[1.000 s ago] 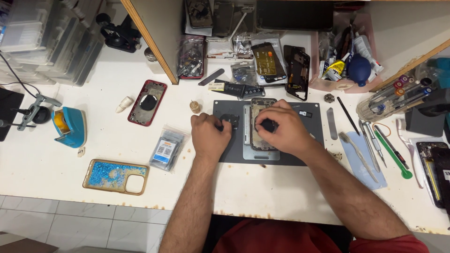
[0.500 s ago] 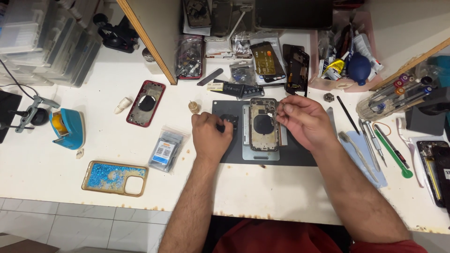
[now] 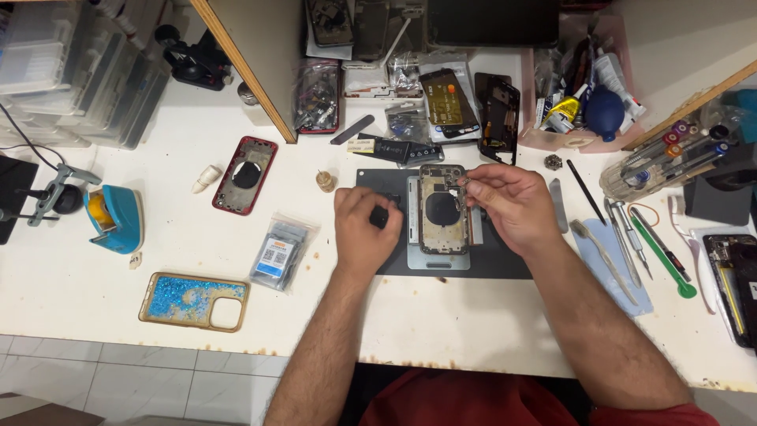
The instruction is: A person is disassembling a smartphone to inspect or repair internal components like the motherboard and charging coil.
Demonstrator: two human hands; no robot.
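well, the opened phone shell (image 3: 441,209) lies gutted on the dark mat (image 3: 505,260), mid-table. the right hand (image 3: 509,201) pinches a tiny part at its far corner; the left hand (image 3: 364,225) grips a small dark piece beside it. reassembly looks barely begun.

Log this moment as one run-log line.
left hand: fist on dark grey work mat | right hand: fingertips at top edge of opened gold phone housing | housing: flat on mat

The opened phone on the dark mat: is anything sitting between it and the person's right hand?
Nothing visible does. The right hand is right at the upper right corner of the opened phone, fingertips pinching something too small to tell there. The left hand rests on the dark mat just left of the phone, closed around a small dark object.
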